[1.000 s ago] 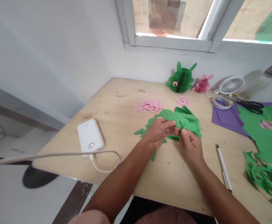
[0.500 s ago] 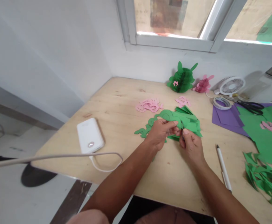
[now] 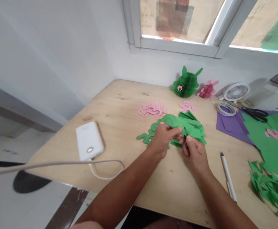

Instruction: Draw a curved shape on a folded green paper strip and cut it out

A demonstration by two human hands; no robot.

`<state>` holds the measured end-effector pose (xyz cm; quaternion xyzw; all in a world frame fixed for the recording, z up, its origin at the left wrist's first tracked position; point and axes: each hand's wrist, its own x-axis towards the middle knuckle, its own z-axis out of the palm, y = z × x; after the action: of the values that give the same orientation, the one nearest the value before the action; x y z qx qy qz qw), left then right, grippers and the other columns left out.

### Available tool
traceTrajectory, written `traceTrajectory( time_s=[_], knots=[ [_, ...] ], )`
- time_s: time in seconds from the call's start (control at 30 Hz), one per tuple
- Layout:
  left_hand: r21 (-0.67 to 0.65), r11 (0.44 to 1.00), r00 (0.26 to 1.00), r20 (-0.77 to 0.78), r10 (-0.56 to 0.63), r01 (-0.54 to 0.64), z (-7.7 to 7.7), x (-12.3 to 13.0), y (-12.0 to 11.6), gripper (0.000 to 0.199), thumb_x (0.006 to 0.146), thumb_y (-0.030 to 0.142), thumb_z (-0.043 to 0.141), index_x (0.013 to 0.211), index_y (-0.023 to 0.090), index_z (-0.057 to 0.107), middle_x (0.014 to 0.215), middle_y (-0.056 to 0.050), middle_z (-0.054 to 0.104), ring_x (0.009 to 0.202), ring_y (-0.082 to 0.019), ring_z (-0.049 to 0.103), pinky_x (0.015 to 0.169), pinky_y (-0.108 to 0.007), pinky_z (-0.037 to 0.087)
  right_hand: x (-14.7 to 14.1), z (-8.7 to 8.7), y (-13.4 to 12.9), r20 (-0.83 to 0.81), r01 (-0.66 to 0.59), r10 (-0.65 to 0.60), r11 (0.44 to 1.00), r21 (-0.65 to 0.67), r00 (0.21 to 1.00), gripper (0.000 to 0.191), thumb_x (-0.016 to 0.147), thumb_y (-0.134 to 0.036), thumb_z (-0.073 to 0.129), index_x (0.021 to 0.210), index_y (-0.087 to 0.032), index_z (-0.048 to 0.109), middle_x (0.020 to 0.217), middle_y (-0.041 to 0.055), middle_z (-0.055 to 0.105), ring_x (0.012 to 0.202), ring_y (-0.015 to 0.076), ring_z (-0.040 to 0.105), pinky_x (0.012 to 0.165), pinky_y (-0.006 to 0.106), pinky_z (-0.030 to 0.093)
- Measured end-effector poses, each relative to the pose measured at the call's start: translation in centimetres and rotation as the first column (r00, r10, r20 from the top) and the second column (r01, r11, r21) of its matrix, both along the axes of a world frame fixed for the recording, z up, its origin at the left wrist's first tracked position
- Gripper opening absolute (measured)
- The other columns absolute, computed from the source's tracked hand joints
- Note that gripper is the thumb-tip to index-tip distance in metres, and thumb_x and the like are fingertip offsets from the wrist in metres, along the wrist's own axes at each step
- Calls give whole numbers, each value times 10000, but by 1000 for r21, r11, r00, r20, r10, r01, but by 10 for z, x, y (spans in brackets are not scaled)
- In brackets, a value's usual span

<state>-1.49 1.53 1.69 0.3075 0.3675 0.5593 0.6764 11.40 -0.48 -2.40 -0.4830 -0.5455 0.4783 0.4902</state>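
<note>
My left hand (image 3: 164, 138) pinches a piece of green paper (image 3: 185, 129) between thumb and fingers. Close beside it, my right hand (image 3: 194, 149) is closed round small dark scissors (image 3: 186, 142), mostly hidden by the fingers, held against the paper's edge. Behind both hands lies a pile of folded green paper (image 3: 196, 127). Curly green paper cutouts (image 3: 145, 137) spread out to the left of my left hand. Farther back are two groups of pink paper cutouts (image 3: 153, 109), the smaller one on the right.
A white power bank (image 3: 89, 140) with a cable lies at left. To the right are a white pen (image 3: 228, 178), green scraps (image 3: 269, 187), green sheets (image 3: 275, 159), purple paper (image 3: 231, 125), tape (image 3: 226, 109) and black scissors (image 3: 255, 114). Paper figures (image 3: 187, 84) and a fan (image 3: 236, 92) stand behind.
The view has shifted slightly. Both hands stay together at the green paper; the right hand has turned a little, and more of the dark scissors shows between its fingers.
</note>
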Motion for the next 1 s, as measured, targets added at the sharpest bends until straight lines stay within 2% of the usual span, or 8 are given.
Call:
traceTrajectory(
  time_s=[0.3,0.7,1.0],
  knots=[
    [17,989,983,-112,147,-146,1,4,-2,153,596,273,696,577,152,604,514,29,556,504,-86,495,590,-247,425,-1,3,0,3,-15,15,1000,-19,1000,455,886,-584,488,722,-169,581,423,-69,381,412,80,301,437,249,225],
    [29,989,980,-128,150,-148,2,3,-2,136,617,257,676,573,154,600,515,28,556,510,-89,497,591,-245,422,2,-2,2,33,-14,15,1000,-18,999,466,882,-596,481,727,-169,583,417,-69,380,403,86,293,429,256,219],
    [40,987,979,-128,162,-158,1,4,-3,139,625,240,680,562,154,592,503,28,551,498,-88,491,585,-242,414,-1,1,0,26,-10,11,1000,-21,1000,455,885,-585,483,725,-171,582,426,-68,381,409,88,303,433,253,228]
  ],
)
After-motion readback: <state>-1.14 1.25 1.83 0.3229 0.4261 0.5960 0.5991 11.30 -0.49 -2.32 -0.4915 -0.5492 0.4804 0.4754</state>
